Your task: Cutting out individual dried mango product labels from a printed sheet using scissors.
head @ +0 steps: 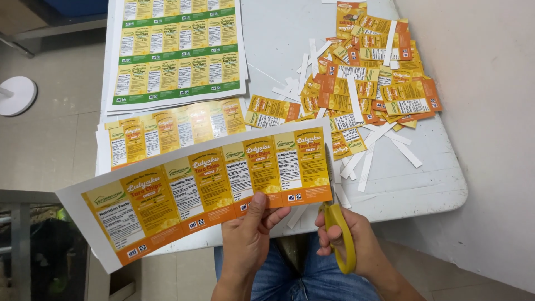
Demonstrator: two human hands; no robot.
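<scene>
Yellow-handled scissors (339, 234) sit clamped in my right hand (351, 239) at the label strip's (206, 187) right edge; my left hand (248, 234) pinches that strip's lower border, above the white table (423, 184).

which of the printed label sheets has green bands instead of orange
The label sheet lying flat at the table's far left; the strip in the left hand has orange bands.

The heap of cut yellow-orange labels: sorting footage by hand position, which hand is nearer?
Right. The right hand, holding yellow-handled scissors, is below the heap of cut yellow-orange labels; the left hand is farther left.
</scene>
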